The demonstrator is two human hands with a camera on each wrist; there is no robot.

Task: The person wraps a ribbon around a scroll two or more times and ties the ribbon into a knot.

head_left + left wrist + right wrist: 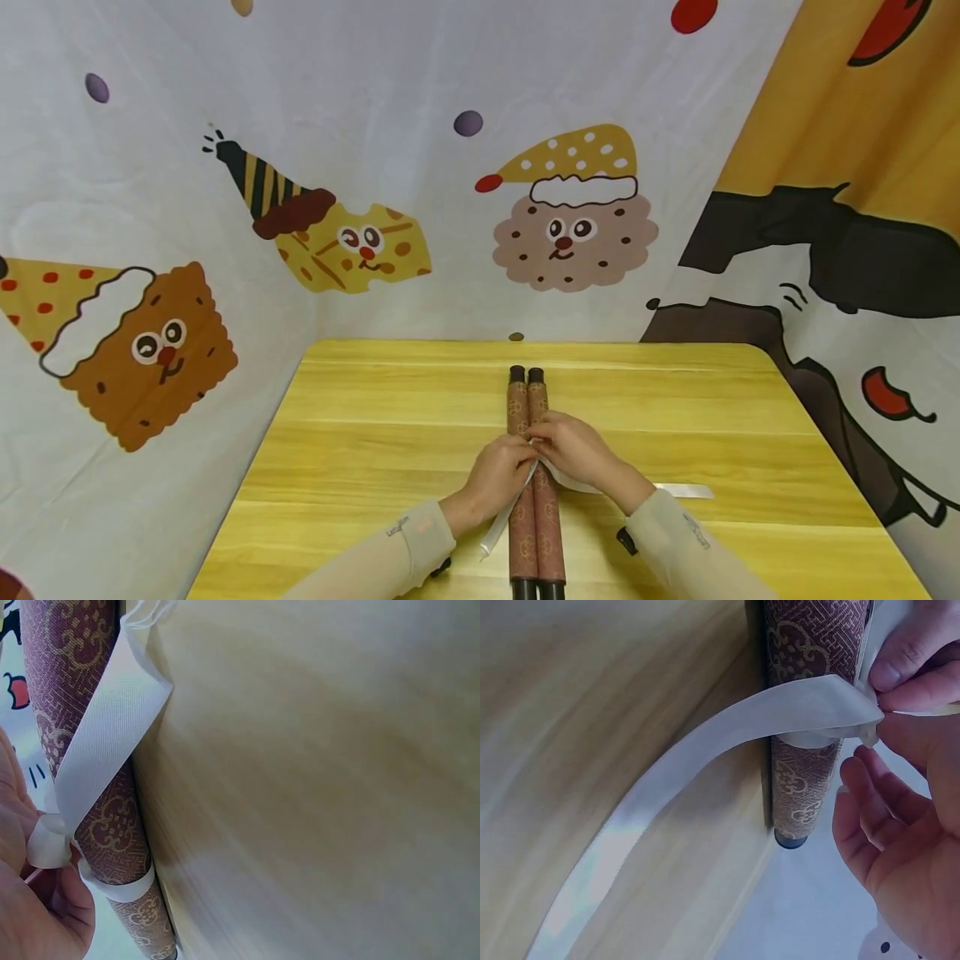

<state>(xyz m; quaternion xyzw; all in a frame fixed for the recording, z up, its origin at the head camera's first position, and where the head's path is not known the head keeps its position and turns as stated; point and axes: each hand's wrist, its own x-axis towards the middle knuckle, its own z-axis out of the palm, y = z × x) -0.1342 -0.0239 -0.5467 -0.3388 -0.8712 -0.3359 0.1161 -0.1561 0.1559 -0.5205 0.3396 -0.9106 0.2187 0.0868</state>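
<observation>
Two scroll rolls [550,533] in dark red-brown brocade with gold patterns and black end knobs lie side by side lengthwise on the table. A white ribbon [705,742] loops around them, one band of it showing below a loose fold in the left wrist view. My left hand [495,477] pinches the ribbon over the rolls, and a frayed tail [112,724] hangs down to the left. Close against it, my right hand [576,450] pinches the ribbon at the crossing, its other fingers loosely bent. From there a long tail [686,491] runs right across the table.
The yellow wood-grain table [360,417] has its far edge against a white cloth [405,75] printed with cartoon snacks. A patterned curtain [862,183] hangs at the right. Small black pieces [626,540] show by both cuffs.
</observation>
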